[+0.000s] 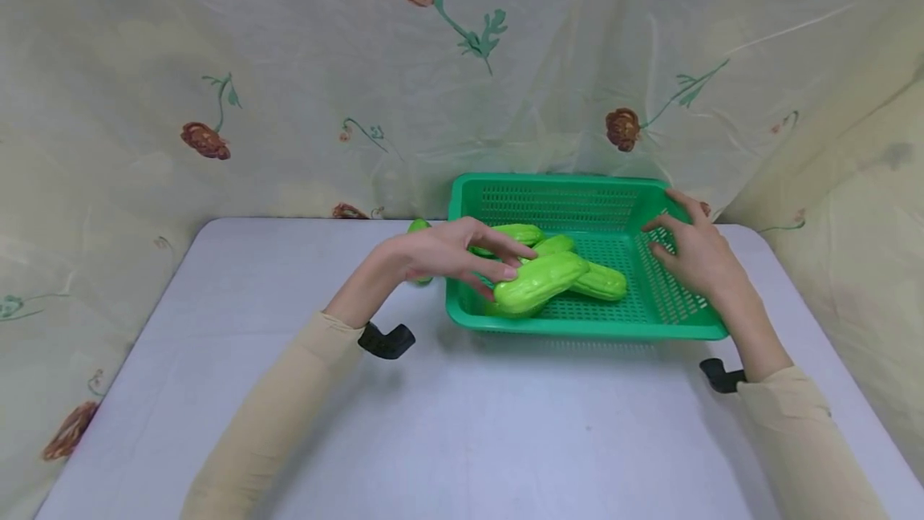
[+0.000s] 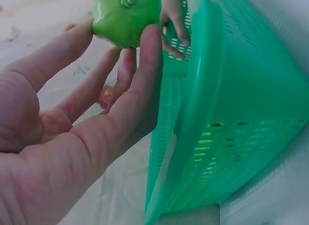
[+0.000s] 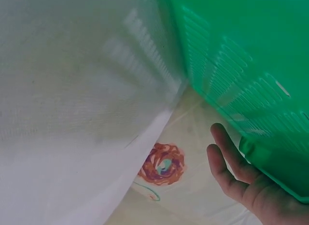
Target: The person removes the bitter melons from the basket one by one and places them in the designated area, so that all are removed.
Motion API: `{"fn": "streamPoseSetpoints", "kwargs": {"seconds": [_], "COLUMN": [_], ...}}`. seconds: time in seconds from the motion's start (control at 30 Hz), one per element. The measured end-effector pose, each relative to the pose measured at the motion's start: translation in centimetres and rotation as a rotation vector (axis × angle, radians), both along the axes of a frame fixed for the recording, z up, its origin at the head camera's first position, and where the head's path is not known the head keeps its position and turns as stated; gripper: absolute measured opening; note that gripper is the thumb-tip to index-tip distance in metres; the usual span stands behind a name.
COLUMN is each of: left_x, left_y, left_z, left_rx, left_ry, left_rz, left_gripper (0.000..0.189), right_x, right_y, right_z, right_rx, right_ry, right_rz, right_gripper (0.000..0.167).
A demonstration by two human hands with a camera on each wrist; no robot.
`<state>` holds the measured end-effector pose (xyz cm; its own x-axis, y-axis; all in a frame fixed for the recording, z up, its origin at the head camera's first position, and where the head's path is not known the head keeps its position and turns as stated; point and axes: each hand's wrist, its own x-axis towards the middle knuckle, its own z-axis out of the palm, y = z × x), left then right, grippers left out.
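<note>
My left hand (image 1: 451, 251) pinches a plump, ridged, light green cucumber (image 1: 541, 282) between thumb and fingertips, above the left part of a green plastic basket (image 1: 577, 330). In the left wrist view the stem end of this cucumber (image 2: 126, 17) faces the camera. Under and behind it, several more cucumbers (image 1: 605, 282) lie in the basket, partly covered. At the basket's right end, my right hand (image 1: 696, 255) reaches over the rim, its fingers loosely spread. Two of its fingers (image 3: 227, 162) show outside the wall, apart from it, in the right wrist view.
Another green cucumber (image 1: 419, 226) lies on the white table (image 1: 505, 424) just left of the basket, mostly hidden behind my left hand. A flower-patterned cloth (image 1: 289, 62) hangs behind the table and along its sides. Both wrists wear black straps (image 1: 387, 341).
</note>
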<state>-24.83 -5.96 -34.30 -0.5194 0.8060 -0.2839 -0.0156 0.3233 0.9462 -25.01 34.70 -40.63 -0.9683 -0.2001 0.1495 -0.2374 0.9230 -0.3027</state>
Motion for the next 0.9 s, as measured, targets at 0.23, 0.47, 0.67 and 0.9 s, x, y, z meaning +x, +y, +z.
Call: {"fn": "streamPoseSetpoints", "kwargs": {"seconds": [0.23,0.47,0.67,0.9], "left_x": [0.4,0.2,-0.4,-0.5], "left_y": [-2.2,-6.5,-10.5,-13.6], "left_z": [0.0,0.0,-0.2,-1.5], "left_rx": [0.035,0.069,0.132,0.167], "left_ry": [0.024,0.01,0.001,-0.061], "left_rz": [0.065,0.207,0.372,0.573], "left_gripper": [0.047,0.047,0.051,0.057], "right_x": [0.2,0.2,0.2,0.1], "right_y": [-0.2,-0.2,-0.3,-0.2], "right_z": [0.1,0.2,0.1,0.0], "right_rx": [0.002,0.006,0.006,0.02], "right_ry": [-0.003,0.006,0.011,0.022], "right_rz": [-0.004,-0.001,0.002,0.002], "right_gripper": [0.028,0.027,0.028,0.027]}}
